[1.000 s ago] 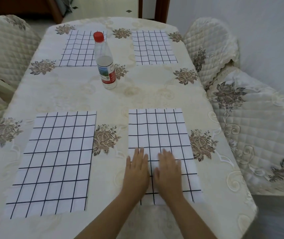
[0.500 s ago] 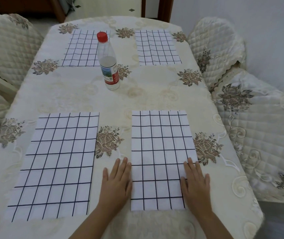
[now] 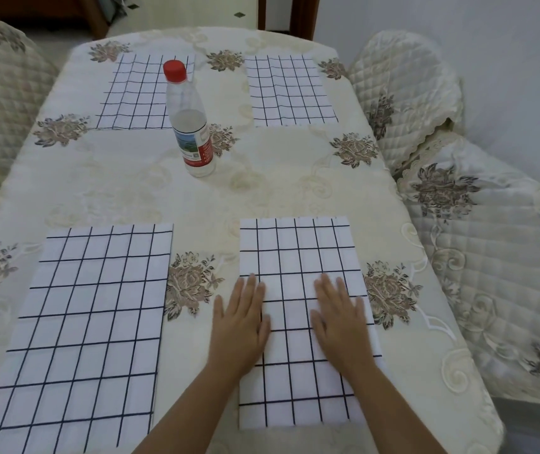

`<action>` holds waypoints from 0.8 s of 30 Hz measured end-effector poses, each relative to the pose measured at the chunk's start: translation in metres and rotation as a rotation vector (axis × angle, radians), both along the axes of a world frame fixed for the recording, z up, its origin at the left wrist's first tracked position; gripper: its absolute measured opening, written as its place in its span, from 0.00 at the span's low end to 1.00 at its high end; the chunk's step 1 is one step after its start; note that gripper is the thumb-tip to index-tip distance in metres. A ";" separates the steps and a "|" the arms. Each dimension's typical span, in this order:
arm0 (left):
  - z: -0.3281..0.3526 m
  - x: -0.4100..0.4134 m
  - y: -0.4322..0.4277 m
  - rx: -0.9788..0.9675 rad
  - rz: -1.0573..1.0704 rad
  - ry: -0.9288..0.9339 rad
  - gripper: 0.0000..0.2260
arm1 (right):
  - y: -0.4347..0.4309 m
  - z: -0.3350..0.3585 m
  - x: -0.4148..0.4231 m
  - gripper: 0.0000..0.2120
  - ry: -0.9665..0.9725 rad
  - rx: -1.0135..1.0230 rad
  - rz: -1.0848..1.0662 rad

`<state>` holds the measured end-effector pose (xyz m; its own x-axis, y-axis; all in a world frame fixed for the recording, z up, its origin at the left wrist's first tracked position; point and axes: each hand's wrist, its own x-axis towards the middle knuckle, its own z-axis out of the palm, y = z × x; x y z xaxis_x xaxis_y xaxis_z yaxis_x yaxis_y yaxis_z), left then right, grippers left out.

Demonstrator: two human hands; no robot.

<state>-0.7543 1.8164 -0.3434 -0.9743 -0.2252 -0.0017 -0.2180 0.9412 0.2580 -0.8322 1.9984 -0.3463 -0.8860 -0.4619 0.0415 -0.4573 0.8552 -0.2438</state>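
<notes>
A white placemat with a dark grid [image 3: 298,250] lies at the near right of the table. My left hand [image 3: 240,322] lies flat, fingers straight, across the mat's left edge. My right hand [image 3: 340,319] presses flat on the mat's right half, fingers straight and pointing away from me. Neither hand holds anything. A second grid placemat [image 3: 91,322] lies at the near left, untouched.
A clear plastic bottle with a red cap [image 3: 190,126] stands upright mid-table. Two more grid placemats [image 3: 137,93] [image 3: 289,90] lie at the far end. The cream floral tablecloth [image 3: 131,185] covers the table. Quilted chair covers [image 3: 406,93] crowd the right side.
Both hands were together on the mat, slid apart to its left and right edges, and have now come back inward onto it. The view has shifted slightly.
</notes>
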 end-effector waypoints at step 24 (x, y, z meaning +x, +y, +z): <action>0.006 -0.103 -0.056 0.075 0.123 -0.132 0.33 | -0.021 0.003 -0.103 0.29 -0.026 0.070 -0.077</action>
<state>-0.8572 1.7605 -0.3371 -0.9295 -0.3375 -0.1491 -0.3673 0.8846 0.2875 -0.9353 1.9774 -0.3432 -0.9194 -0.3931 -0.0118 -0.3836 0.9032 -0.1927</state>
